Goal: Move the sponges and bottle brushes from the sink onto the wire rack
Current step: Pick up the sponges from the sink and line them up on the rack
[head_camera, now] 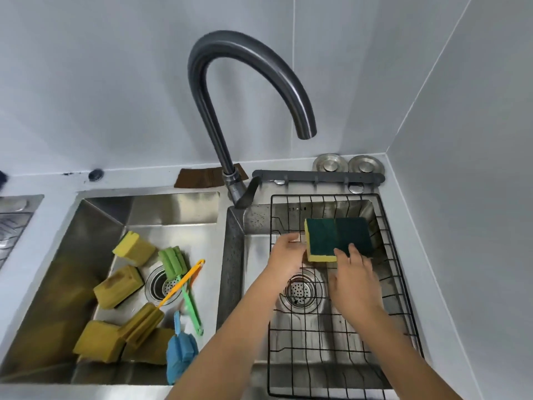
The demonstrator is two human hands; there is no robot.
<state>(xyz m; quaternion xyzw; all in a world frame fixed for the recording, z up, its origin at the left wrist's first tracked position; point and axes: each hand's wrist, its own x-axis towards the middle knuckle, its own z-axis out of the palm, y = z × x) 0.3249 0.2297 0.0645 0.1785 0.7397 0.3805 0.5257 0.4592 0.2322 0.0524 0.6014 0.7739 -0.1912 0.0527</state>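
Head view: a black wire rack sits over the right steel basin, and two yellow sponges with dark green scouring tops lie side by side at its far end. The left hand is at the left edge of the near sponge, its fingers loosely spread and touching that side; whether they grip it I cannot tell. The right hand rests flat over the sponges' near edge, fingers extended onto the green top and not closed around anything. In the left stainless steel sink lie four more yellow sponges, scattered around the round drain strainer. Across them lie a green foam bottle brush, a yellow foam bottle brush with an orange handle and a blue foam bottle brush. A dark curved metal faucet rises between the two basins.
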